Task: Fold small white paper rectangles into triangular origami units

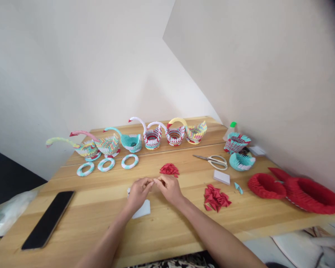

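While the left hand [140, 191] and right hand [169, 189] are meeting above the brown wooden desk [95, 208] | both grips are pinching closed, anything between too small to tell | red folded-paper pieces [169, 169] are lying piled just past the right hand | flat white paper [142, 210] is lying by the left hand

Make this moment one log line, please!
left hand, right hand: pinched close together, any held item unclear | beyond: red folded-paper pieces | left: smartphone

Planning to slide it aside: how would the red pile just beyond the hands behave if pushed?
The red pile would probably spread, as it looks loosely heaped. It is likely light, seeming to be small bits of folded paper.
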A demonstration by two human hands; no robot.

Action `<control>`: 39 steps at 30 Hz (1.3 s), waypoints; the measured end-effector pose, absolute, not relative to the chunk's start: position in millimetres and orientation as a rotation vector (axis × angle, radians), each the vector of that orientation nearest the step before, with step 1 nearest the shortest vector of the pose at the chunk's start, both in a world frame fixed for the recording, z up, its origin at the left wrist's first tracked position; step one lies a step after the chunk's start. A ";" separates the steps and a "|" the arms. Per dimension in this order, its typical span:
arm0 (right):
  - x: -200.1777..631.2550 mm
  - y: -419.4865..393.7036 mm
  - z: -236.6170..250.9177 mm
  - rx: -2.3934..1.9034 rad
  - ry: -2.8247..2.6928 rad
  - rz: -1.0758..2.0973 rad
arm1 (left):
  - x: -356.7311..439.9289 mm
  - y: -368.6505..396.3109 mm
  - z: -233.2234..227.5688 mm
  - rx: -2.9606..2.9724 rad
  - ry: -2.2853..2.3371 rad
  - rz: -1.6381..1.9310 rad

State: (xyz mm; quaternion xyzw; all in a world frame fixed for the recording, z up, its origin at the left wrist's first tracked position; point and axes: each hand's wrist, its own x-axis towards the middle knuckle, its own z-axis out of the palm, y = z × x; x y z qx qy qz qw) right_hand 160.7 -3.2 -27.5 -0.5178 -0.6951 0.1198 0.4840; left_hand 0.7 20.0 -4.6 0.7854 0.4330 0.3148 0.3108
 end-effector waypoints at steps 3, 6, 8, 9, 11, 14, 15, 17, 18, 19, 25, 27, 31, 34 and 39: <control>160.4 -2.3 -29.1 -1.252 -1.690 0.301 | 1.1 19.6 -4.2 2.111 1.146 0.800; 160.5 -2.5 -29.9 -1.238 -1.699 0.334 | 1.6 18.8 -5.3 2.126 1.148 0.789; 160.9 -2.8 -30.1 -1.241 -1.708 0.346 | 2.0 18.4 -6.9 2.124 1.147 0.792; 161.1 -2.9 -30.1 -1.246 -1.713 0.345 | 2.1 18.3 -7.9 2.124 1.147 0.792; 161.4 -3.1 -30.1 -1.258 -1.724 0.328 | 2.4 18.4 -9.8 2.122 1.142 0.789; 161.0 -3.4 -29.9 -1.266 -1.722 0.292 | 2.4 18.9 -11.5 2.104 1.135 0.789; 160.7 -3.6 -29.7 -1.265 -1.716 0.284 | 2.3 19.1 -11.8 2.100 1.137 0.790; 160.1 -4.1 -29.0 -1.260 -1.705 0.281 | 1.9 19.6 -12.3 2.104 1.145 0.789; 159.9 -4.3 -28.5 -1.257 -1.701 0.285 | 1.6 19.8 -12.6 2.107 1.150 0.785; 159.7 -4.6 -28.1 -1.255 -1.698 0.288 | 1.4 20.0 -13.0 2.108 1.155 0.782; 159.6 -4.8 -26.7 -1.257 -1.691 0.290 | 1.4 20.0 -15.5 2.101 1.131 0.780; 159.6 -4.5 -27.2 -1.259 -1.686 0.288 | 1.7 19.6 -15.8 2.102 1.121 0.777; 159.5 -4.4 -28.5 -1.256 -1.674 0.297 | 2.1 18.1 -15.3 2.098 1.118 0.755; 159.3 -5.0 -28.3 -1.249 -1.670 0.286 | 2.2 17.3 -14.9 2.095 1.122 0.742; 158.4 -6.1 -27.1 -1.236 -1.651 0.276 | 2.4 17.5 -13.4 2.107 1.130 0.735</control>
